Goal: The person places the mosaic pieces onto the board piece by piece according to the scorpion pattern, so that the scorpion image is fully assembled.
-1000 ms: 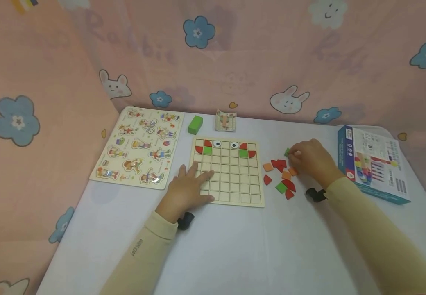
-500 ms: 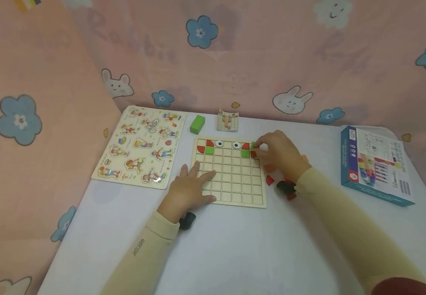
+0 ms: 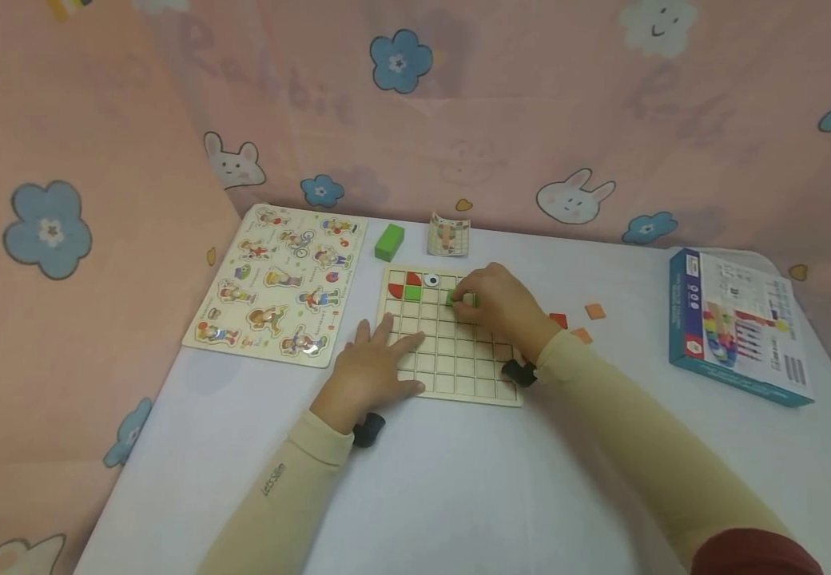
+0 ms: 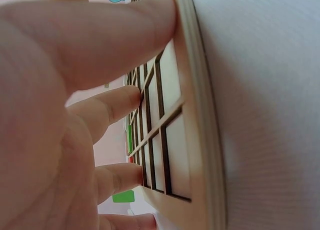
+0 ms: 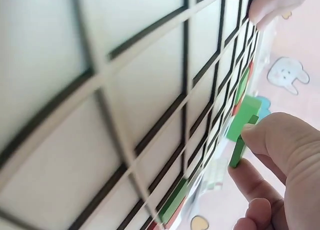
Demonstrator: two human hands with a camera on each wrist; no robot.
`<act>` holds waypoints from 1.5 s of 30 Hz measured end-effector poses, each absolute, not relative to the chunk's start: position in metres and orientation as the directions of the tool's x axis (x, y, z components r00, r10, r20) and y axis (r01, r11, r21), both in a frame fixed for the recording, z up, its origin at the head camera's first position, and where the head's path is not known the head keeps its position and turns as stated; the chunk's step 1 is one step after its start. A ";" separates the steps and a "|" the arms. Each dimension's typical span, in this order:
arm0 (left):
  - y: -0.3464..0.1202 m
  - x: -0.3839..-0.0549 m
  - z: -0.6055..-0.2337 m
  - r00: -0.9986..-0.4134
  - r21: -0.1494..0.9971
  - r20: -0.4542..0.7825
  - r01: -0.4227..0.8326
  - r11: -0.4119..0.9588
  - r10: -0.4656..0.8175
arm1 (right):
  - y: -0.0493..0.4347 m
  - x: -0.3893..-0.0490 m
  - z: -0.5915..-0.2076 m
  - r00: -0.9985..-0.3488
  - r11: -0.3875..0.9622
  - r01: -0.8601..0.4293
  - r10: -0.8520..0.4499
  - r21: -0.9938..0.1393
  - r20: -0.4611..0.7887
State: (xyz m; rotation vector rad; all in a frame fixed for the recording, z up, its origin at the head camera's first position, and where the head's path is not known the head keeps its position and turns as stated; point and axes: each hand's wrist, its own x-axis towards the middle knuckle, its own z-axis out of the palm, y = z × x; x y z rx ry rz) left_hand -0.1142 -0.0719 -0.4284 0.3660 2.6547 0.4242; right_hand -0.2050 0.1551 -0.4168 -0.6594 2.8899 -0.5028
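The right hand (image 3: pixel 499 303) pinches a green square (image 5: pixel 240 151) over the far part of the grid board (image 3: pixel 464 386); the left hand (image 3: pixel 368 370), fingers spread, rests on its left near corner. Rightward, bench (image 3: pixel 459 487) separates the board from a box (image 3: pixel 742 319). Far-left cells hold red quarter-circles (image 3: pixel 395 291) and an eye disc (image 3: pixel 431 281). The left sleeve (image 3: pixel 279 487) reads "Lets Slim".

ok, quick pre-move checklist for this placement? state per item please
1. Grip: ok, right hand pinches the green tile.
2. Board support: ok, left hand rests spread on the grid board.
3. Tile seated in a cell: not ok, held tilted in the right hand.
4. Picture card unobstructed: ok, behind the board, neither of the hands over it.
5. Loose pieces all visible: cannot tell, right sleeve and hand may hide some.
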 end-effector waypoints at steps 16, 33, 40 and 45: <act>-0.070 -0.113 -0.425 -0.871 0.352 -0.363 0.201 0.914 0.331 | 0.122 -0.203 -0.428 -0.845 0.807 -0.489 -0.533 -0.333 -0.050; -0.071 -0.114 -0.426 -0.875 0.338 -0.357 0.206 0.918 0.328 | 0.118 -0.195 -0.425 -0.828 0.814 -0.542 -0.559 -0.210 -0.030; -0.073 -0.114 -0.426 -0.876 0.336 -0.355 0.207 0.919 0.327 | 0.118 -0.192 -0.423 -0.812 0.805 -0.572 -0.583 -0.155 -0.027; -0.072 -0.115 -0.427 -0.878 0.334 -0.354 0.202 0.921 0.321 | 0.119 -0.188 -0.420 -0.817 0.817 -0.564 -0.573 -0.122 -0.059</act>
